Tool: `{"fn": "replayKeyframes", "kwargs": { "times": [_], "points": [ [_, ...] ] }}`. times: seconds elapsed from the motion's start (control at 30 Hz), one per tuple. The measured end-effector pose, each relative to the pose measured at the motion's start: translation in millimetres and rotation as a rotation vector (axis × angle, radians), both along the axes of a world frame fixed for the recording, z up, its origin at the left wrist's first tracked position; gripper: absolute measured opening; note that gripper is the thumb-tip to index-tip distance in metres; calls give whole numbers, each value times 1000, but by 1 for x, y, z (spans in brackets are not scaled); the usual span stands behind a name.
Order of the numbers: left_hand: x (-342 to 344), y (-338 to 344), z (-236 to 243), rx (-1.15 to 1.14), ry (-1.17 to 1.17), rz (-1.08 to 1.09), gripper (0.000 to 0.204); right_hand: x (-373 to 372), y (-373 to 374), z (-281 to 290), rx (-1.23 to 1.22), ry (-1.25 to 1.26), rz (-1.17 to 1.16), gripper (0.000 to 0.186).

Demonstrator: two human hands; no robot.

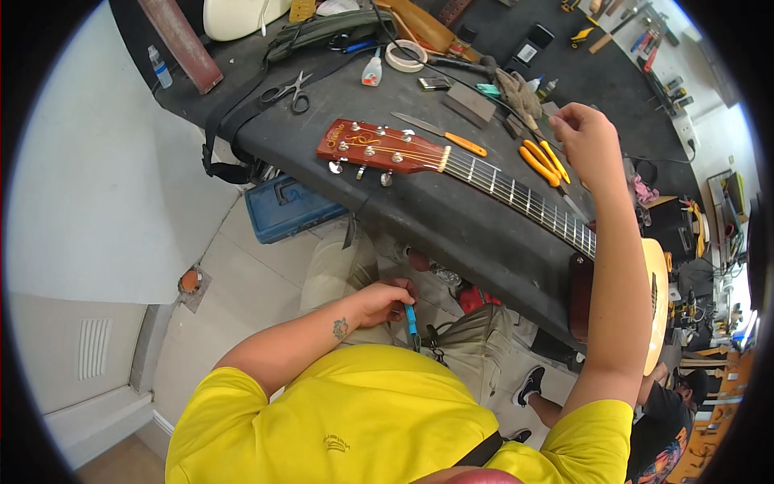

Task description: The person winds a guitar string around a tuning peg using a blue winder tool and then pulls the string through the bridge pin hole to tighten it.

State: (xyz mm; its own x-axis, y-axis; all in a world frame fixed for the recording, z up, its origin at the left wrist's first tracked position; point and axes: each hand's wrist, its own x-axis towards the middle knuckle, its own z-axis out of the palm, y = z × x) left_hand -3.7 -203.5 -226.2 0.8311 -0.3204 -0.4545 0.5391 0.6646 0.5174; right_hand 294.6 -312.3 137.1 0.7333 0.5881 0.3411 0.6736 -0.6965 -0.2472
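My left hand (389, 300) is down at my lap, closed on a turquoise tool (411, 321) with a dark lower end. My right hand (584, 141) is raised at the bench's far right, fingers pinched; what is between them is unclear. An acoustic guitar lies across the bench, its reddish headstock (355, 148) to the left, its fretted neck (516, 194) running right and its pale body (657, 266) partly behind my right forearm. An orange-handled file (465, 143) lies above the neck; orange-handled pliers (538, 161) are below my right hand.
The dark bench (363, 194) holds scissors (298, 101), a tape roll (405, 56), a small bottle (372, 69), straps and several tools. A blue toolbox (286, 210) sits below on the left. A co-worker (661, 423) in dark clothing is at the lower right. A white wall (81, 202) stands left.
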Motion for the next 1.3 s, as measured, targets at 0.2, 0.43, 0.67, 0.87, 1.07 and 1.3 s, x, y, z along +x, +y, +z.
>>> {"fn": "replayKeyframes", "kwargs": {
  "times": [0.2, 0.43, 0.67, 0.87, 1.07, 1.3],
  "points": [
    [-6, 6, 6, -67, -8, 0, 13, -18, 42, -7, 50, -16, 183, 18],
    [-14, 31, 95, 350, -508, -61, 20, -56, 78, -61, 128, 175, 354, 16],
    [-13, 174, 271, 939, -643, 556, 15, -81, 96, -80, 264, 205, 422, 13],
    [79, 192, 294, 1296, -623, 311, 24, -79, 89, -83, 375, 174, 453, 13],
    [114, 203, 291, 1028, -599, 120, 26, -84, 91, -87, 447, 43, 494, 10],
    [118, 200, 288, 1238, -645, 46, 16, -85, 90, -90, 302, -32, 454, 12]
  ]
}}
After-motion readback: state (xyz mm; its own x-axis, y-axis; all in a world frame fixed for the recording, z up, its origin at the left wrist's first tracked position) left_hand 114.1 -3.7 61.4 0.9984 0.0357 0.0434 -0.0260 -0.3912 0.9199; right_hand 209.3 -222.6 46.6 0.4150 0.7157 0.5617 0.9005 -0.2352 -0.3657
